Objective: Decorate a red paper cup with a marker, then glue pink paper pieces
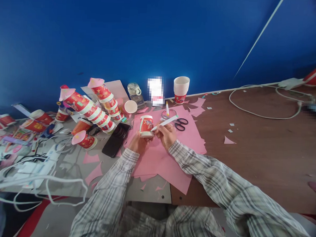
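Note:
A red and white paper cup (pixel 146 125) is held at its lower end by my left hand (pixel 140 142), whose fingers close round it. The cup has its wide rim toward me. In my right hand (pixel 167 134) is a white marker (pixel 169 121) with a green end, its tip at the cup's side near the rim. Beneath both hands lie pink paper sheets (pixel 161 164). Dark-handled scissors (pixel 181 124) rest on the paper to the right of my right hand. Another marker (pixel 167 108) with a yellow end lies beyond the cup.
Stacked cup towers with pink cones (pixel 89 108) stand at the left, near a black phone (pixel 116 140). A glass bottle (pixel 135 94) and a cup stack (pixel 181 89) are by the blue wall. White cables (pixel 46 179) hang over the left front edge. Paper scraps lie about.

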`<state>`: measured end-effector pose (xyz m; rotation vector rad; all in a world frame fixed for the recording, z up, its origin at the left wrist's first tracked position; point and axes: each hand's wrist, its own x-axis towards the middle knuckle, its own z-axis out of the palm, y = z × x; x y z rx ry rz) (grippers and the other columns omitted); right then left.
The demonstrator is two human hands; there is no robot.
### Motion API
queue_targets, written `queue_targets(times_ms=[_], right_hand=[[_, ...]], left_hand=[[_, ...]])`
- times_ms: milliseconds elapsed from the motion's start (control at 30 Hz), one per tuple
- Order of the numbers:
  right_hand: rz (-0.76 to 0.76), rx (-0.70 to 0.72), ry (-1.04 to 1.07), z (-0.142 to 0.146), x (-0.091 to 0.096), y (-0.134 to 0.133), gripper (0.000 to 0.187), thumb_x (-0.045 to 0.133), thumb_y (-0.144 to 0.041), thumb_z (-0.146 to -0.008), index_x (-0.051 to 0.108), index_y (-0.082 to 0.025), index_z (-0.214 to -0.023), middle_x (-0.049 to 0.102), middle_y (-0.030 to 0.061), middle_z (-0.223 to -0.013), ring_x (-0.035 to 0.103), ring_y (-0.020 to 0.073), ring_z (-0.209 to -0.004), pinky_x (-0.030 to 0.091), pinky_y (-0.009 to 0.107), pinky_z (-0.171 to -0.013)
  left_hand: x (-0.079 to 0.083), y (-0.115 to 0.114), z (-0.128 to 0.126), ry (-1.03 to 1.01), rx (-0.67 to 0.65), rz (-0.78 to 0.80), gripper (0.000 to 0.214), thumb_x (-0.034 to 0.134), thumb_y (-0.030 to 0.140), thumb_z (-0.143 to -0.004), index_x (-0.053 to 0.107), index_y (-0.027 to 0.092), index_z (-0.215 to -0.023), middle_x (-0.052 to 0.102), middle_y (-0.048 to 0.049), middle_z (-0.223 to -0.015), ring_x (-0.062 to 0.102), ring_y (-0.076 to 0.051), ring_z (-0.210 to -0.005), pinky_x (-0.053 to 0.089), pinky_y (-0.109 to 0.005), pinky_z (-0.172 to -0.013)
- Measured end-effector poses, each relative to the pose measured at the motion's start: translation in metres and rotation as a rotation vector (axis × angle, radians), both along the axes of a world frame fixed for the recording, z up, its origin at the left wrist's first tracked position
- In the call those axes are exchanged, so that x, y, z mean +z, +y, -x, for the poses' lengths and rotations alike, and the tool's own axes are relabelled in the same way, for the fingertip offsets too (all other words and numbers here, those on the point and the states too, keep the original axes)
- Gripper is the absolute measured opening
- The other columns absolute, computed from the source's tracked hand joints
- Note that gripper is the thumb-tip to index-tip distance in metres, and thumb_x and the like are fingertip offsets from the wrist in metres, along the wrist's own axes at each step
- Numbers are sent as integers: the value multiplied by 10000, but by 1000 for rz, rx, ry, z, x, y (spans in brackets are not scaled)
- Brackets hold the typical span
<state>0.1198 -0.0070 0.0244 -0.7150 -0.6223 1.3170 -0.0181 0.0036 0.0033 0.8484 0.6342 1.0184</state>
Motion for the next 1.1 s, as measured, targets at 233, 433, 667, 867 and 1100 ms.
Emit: queue_targets(times_ms=[233,433,667,867,1100], right_hand=[[-30,3,16,0,0,0,222,644,-330,-600,551,-151,-693,543,-37,-446,385,62,-330,272,199,-354],[-58,4,43,-1,1,0,277,659,-355,-610,558,-154,-771,567,-33,-501,415,68,-359,301,207,-380],[-110,-17,24,-1,1,-1,273,655,-333,-630,560,-156,-815,560,-36,-518,400,65,-364,295,211,-385],[-97,-7,-98,-2,2,-6,237,633,-349,-633,591,-152,-758,555,-29,-527,424,73,-400,322,214,-403],[-142,-50,-142,-2,0,-4,267,590,-412,-685,575,-155,-754,550,-27,-540,412,65,-400,308,207,-398]], left_hand=[[1,0,0,30,-34,-80,734,692,570,-513,521,157,-1095,602,-114,-1033,581,-221,-868,459,-320,-734],[-8,5,7,-8,-28,29,693,651,582,-562,519,155,-1091,611,-119,-1023,580,-230,-913,456,-348,-792],[-13,9,10,-17,-32,66,705,669,548,-569,495,147,-1122,591,-138,-1079,567,-244,-946,435,-373,-837],[-14,8,10,-19,-19,74,640,639,556,-599,509,177,-1099,602,-119,-1065,570,-237,-953,433,-367,-847],[-13,8,10,-35,-31,87,697,655,557,-581,487,163,-1132,590,-125,-1090,551,-242,-992,424,-366,-867]])
